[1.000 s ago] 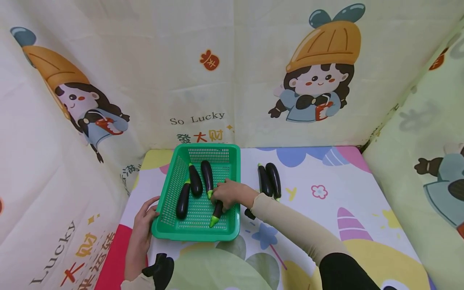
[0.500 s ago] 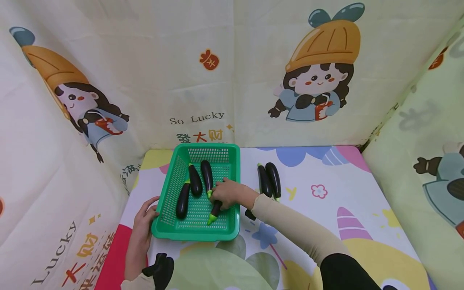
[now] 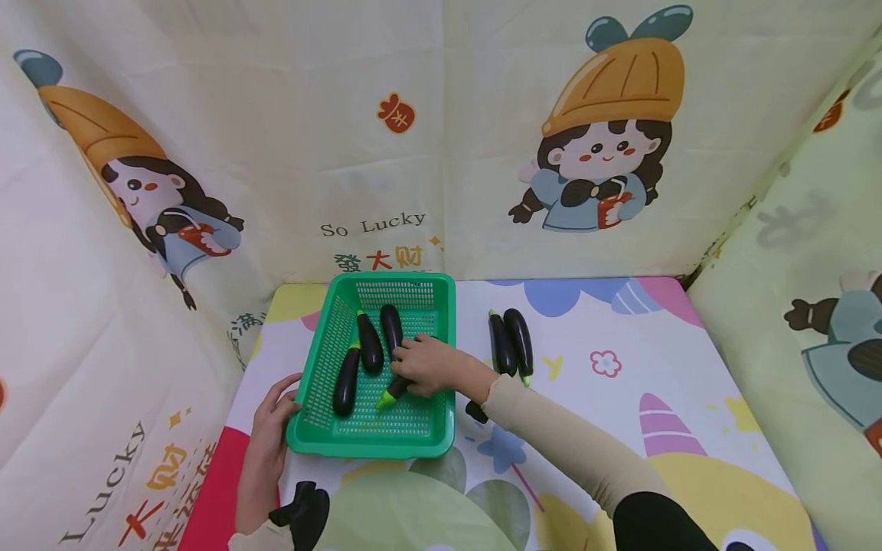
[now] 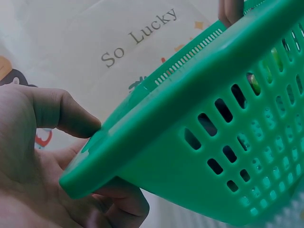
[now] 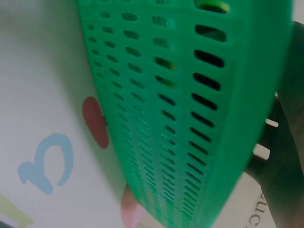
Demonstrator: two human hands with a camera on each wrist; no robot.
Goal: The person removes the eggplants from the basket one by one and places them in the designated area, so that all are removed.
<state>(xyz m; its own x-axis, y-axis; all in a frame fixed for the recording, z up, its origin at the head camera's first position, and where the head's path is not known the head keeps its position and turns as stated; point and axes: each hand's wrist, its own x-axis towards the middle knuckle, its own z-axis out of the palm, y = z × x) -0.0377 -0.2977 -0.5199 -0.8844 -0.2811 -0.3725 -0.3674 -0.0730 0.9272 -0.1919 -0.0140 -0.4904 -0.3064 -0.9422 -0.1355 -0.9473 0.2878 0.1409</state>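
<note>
A green slotted basket (image 3: 310, 436) sits on the patterned table. Inside it my right hand (image 3: 426, 366) grips a dark eggplant (image 3: 391, 392) whose green stem points down-left. Three more eggplants lie in the basket: one (image 3: 346, 380) at the left, one (image 3: 369, 342) in the middle and one (image 3: 390, 327) beside it. My left hand (image 3: 272, 417) grips the basket's near-left corner (image 4: 90, 166), thumb on the rim and fingers underneath. The right wrist view shows only the basket's outer wall (image 5: 190, 118).
Two eggplants (image 3: 511, 343) lie side by side on the table right of the basket. Cartoon-printed cloth walls (image 3: 427, 138) close in the back and both sides. A black wrist device (image 3: 303, 509) sits on my left forearm.
My right hand moved left and slightly farther into the basket with the eggplant, whose green tip swung from the basket's front toward its centre. The left hand stayed on the corner.
</note>
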